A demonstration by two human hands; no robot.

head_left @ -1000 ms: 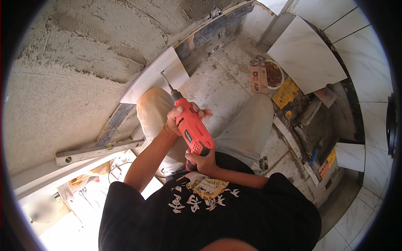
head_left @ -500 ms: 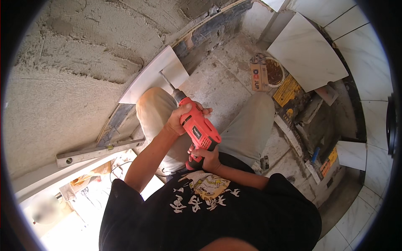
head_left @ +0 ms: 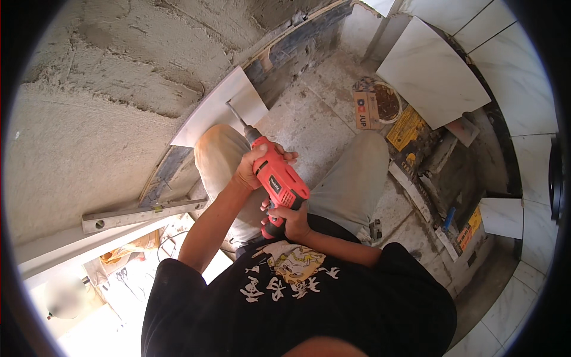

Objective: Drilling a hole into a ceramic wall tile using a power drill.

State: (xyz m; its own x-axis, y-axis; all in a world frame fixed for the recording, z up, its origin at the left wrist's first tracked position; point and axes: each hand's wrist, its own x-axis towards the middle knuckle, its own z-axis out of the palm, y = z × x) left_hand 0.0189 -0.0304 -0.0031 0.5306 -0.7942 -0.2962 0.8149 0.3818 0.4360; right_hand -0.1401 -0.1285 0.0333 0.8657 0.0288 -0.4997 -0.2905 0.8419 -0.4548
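Both my hands hold a red power drill [head_left: 279, 178] with a dark chuck and a long bit [head_left: 236, 113]. Wrapped round the front of the drill's body is my left hand [head_left: 256, 165]. My right hand [head_left: 293, 220] is closed on the handle at the rear, close to my shirt. The bit points up and to the left, over a white tile [head_left: 223, 107] that leans low against the rough wall. Its tip overlaps the tile's face; whether it touches cannot be told from here.
A spirit level [head_left: 143, 215] lies on the ledge at left. Beyond my knees stand a small cardboard box [head_left: 366, 110] and a round bucket [head_left: 389, 102]. To the right are a large leaning tile [head_left: 434, 74], yellow-labelled packages [head_left: 407, 129], long pale strips [head_left: 410, 190] and a blue-handled tool [head_left: 448, 219].
The drill's rear and my right hand have shifted slightly left and up. Both hands keep their hold, and the bit's tip stays over the tile.
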